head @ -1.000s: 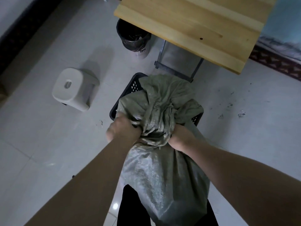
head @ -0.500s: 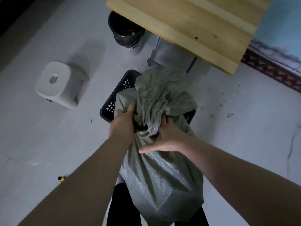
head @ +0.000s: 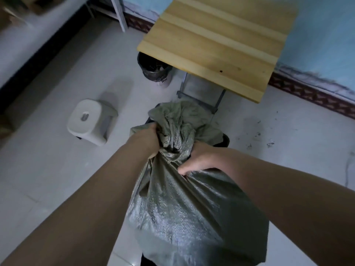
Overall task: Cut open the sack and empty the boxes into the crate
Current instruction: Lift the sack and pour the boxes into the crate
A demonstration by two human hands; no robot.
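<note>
The fingers of the left hand [head: 148, 140] are dug into the bunched neck of the grey-green woven plastic sack [head: 190, 206] and closed on a fold of it; the right hand [head: 199, 159] is curled tight on the same gathered neck from the other side, its thumb pressed into the cloth. Both bare forearms reach forward from the bottom corners. The sack's bulging body hangs toward the viewer, while its loose, crumpled mouth spills forward over the black plastic crate [head: 225, 140], of which only slivers of rim show. No boxes are visible. On the pale tiled floor [head: 57, 169] a white plastic stool [head: 90, 121] stands to the left, well apart; beyond are a black-lined waste bin [head: 155, 71] and a light wooden table [head: 215, 43].
</note>
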